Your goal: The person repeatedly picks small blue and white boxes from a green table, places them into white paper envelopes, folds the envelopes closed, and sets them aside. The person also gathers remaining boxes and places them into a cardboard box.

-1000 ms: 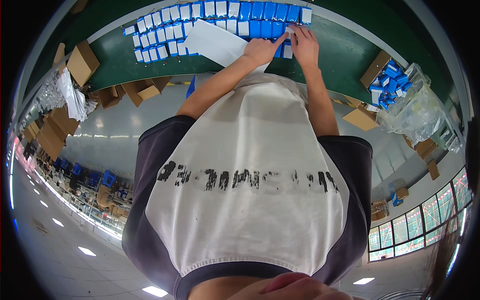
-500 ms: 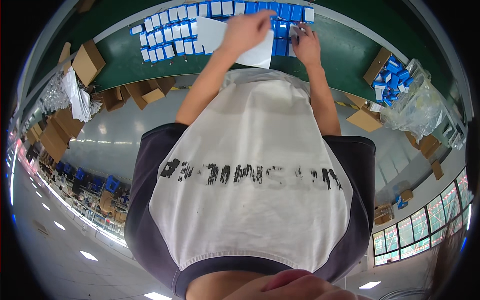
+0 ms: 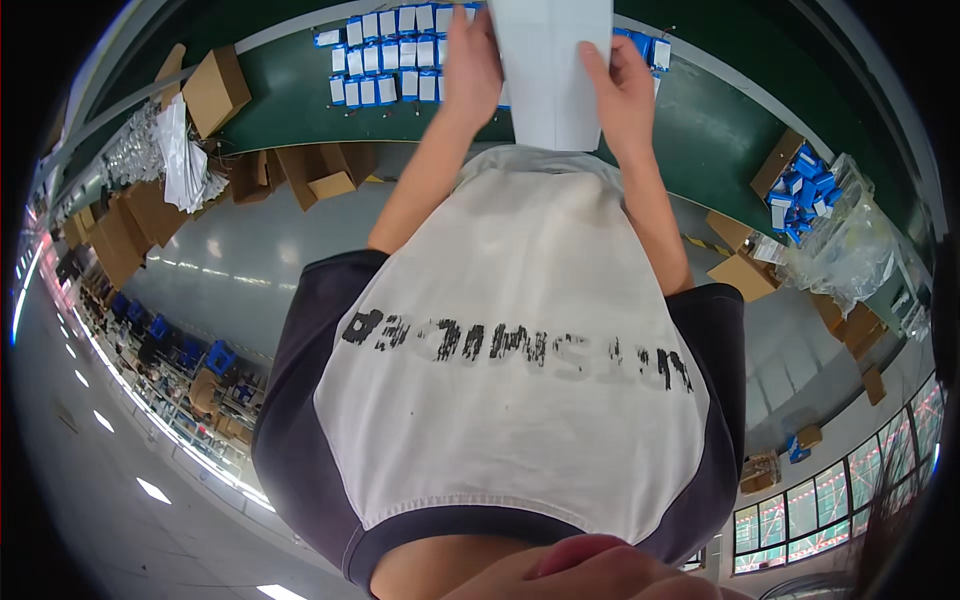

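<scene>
A white sheet (image 3: 545, 90) stands lifted above the bench in front of my chest, its top running out of view. My right hand (image 3: 625, 95) pinches its right edge, thumb on the near face. At the opposite edge my left hand (image 3: 473, 75) is closed, its fingertips partly hidden. Rows of flat blue packs (image 3: 385, 90), apparently batteries with thin wires, lie on the bench behind the sheet. Those left of it bear white labels; the sheet covers the middle of the rows. A few more packs (image 3: 660, 55) show beyond my right hand.
The green bench (image 3: 270, 95) curves across the top. At its right end are a carton of jumbled blue packs (image 3: 800, 190) and clear plastic bags (image 3: 850, 250). Cartons (image 3: 325, 170) stand below the front edge. White papers (image 3: 185, 160) and an upright carton (image 3: 217, 90) are at left.
The sheet has come up from over the packs and turned upright. My right hand has left a pack and taken the sheet's right edge; my left hand has moved to its left edge.
</scene>
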### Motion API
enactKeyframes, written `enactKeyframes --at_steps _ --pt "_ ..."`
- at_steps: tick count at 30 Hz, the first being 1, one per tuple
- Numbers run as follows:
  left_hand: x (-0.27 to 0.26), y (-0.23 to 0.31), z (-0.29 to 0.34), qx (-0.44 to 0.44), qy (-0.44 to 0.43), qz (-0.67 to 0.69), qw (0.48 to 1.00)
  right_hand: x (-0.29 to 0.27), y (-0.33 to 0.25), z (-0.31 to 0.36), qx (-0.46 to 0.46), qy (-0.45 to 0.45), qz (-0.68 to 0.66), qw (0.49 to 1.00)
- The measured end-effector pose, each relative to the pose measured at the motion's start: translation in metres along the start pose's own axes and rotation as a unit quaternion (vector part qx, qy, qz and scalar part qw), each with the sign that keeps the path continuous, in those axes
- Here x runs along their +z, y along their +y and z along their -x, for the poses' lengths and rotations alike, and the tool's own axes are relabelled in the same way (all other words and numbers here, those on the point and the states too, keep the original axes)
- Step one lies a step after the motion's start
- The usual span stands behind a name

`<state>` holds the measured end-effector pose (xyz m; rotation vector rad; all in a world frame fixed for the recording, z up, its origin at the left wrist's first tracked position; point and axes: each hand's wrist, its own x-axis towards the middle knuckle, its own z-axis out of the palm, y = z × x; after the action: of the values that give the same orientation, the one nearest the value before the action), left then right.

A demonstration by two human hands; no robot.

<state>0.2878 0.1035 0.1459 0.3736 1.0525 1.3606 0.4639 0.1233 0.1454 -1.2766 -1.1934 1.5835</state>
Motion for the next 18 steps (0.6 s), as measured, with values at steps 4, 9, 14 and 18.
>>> enactKeyframes --at_steps 4,9,14,18 --pt "0.001 -0.055 0.010 0.139 0.117 -0.274 0.944 0.009 0.009 0.005 -0.016 0.097 0.112 0.989" --pt "0.015 -0.049 -0.002 -0.053 0.032 0.031 0.998 0.023 0.037 -0.004 -0.104 0.146 0.155 0.971" --pt "0.003 -0.053 -0.019 -0.089 0.056 0.048 0.993 0.012 0.053 -0.026 -0.081 0.111 0.206 0.969" --pt "-0.008 -0.048 -0.016 0.063 0.055 -0.193 0.978 0.007 0.026 -0.022 -0.124 0.178 0.225 0.950"
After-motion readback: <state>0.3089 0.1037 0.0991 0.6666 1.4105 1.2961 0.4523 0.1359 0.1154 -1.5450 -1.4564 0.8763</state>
